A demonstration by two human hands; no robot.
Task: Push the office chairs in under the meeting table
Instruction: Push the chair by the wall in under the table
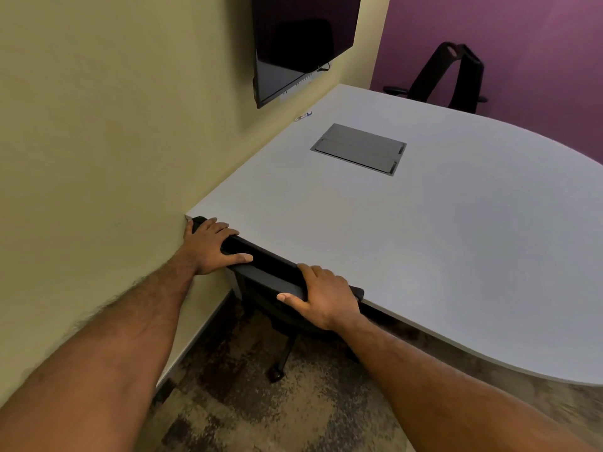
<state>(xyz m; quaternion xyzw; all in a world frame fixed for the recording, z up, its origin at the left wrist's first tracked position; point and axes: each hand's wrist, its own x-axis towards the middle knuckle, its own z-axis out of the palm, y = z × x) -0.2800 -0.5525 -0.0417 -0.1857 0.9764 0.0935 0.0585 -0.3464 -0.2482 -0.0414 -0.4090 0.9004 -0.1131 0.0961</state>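
**Gripping the chair back at the bench edge**

Looking down from the head camera, both hands close over the top rail of a black office chair [270,265]. The left hand [208,247] clamps the rail near its left end, fingers wrapped over the far side and thumb lying along the near side, right next to the yellow-green wall [98,125]. The right hand [321,296] clamps the same rail toward its right end, fingers curled over the top and thumb pointing left along the near face. Between the two hands a bare stretch of rail shows.

Just beyond the fingers, the chair's top rail touches or nearly touches the near edge of the pale grey bench [456,239]; the seat itself is hidden beneath the hands and the benchtop. Below the hands, the chair's column and one leg with a caster [275,373] stand on the mottled brown carpet [277,415].

Farther out from the hands, a grey hatch [359,148] sits flush in the benchtop. Past it, near the wall, a small marker [303,116] lies at the bench's far-left edge. Above that, a dark screen [300,44] hangs on the wall. Well beyond the right hand, on the opposite side of the bench, a second black chair [447,76] stands against the purple wall [538,60], its back rising above the benchtop.
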